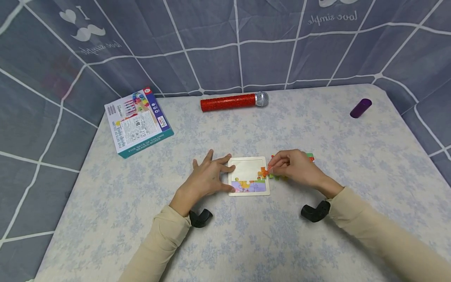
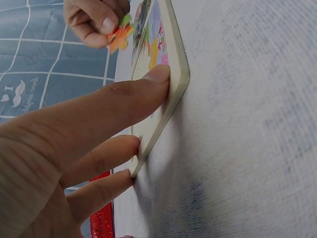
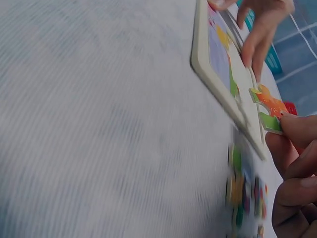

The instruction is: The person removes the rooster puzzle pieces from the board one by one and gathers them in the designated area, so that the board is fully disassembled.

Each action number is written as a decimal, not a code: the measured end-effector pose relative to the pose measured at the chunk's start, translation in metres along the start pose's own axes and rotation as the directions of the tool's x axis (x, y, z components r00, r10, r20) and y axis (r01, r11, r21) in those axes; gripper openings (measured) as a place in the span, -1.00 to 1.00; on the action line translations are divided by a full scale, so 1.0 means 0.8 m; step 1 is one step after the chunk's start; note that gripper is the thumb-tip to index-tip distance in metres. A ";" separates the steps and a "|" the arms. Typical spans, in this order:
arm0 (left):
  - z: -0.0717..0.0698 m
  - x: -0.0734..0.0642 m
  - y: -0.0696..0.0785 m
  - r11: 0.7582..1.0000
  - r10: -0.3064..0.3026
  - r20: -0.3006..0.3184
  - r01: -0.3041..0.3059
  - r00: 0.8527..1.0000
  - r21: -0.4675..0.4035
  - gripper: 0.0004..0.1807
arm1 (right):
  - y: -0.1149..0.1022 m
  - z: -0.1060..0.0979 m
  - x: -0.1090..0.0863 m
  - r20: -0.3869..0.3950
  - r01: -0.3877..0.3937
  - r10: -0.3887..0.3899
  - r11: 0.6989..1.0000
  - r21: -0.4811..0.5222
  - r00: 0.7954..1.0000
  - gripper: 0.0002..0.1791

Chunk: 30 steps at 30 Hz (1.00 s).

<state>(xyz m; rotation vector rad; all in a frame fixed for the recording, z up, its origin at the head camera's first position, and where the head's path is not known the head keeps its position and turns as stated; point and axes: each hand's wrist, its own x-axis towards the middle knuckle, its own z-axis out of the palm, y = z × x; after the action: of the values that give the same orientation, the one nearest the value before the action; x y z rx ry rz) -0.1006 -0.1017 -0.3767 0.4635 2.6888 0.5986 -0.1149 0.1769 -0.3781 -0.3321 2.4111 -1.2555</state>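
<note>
A wooden puzzle board (image 1: 246, 158) lies flat on the table, its lower rows filled with purple, yellow and green pieces. My left hand (image 1: 204, 176) rests at the board's left side, thumb on the lower left corner and fingertips on the left edge, fingers spread. Between thumb and fingers my right hand (image 1: 299, 167) pinches an orange and green puzzle piece (image 3: 271, 105), held just above the board's right side. Several loose puzzle pieces (image 3: 237, 191) lie to the right of the board, partly hidden under the right hand in the head view.
A box of beaded toys (image 1: 137, 121) lies at the back left. Near the back edge is a red glittery microphone (image 1: 229, 102). A purple cylinder (image 1: 361, 108) lies at the back right. Grey checked cloth (image 1: 211, 66) hangs behind the table.
</note>
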 end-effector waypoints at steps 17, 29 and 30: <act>0.001 0.000 0.000 1.000 0.011 -0.009 -0.011 1.000 0.020 -0.25 | 0.054 -0.059 -0.052 -0.102 -0.142 0.142 0.990 0.001 0.985 -0.62; 0.001 0.000 -0.001 1.000 0.017 -0.001 -0.017 1.000 0.024 -0.24 | 0.083 -0.085 -0.077 -0.143 -0.226 0.226 0.974 0.016 0.964 -0.54; 0.001 0.000 -0.001 1.000 0.018 -0.001 -0.018 1.000 0.025 -0.24 | 0.085 -0.085 -0.078 -0.142 -0.230 0.230 0.973 0.014 0.963 -0.53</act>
<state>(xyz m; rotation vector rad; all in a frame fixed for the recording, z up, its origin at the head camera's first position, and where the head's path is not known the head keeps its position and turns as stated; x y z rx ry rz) -0.1003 -0.1021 -0.3778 0.4949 2.6989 0.5706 -0.0922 0.2888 -0.3836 0.0402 2.4845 -1.2062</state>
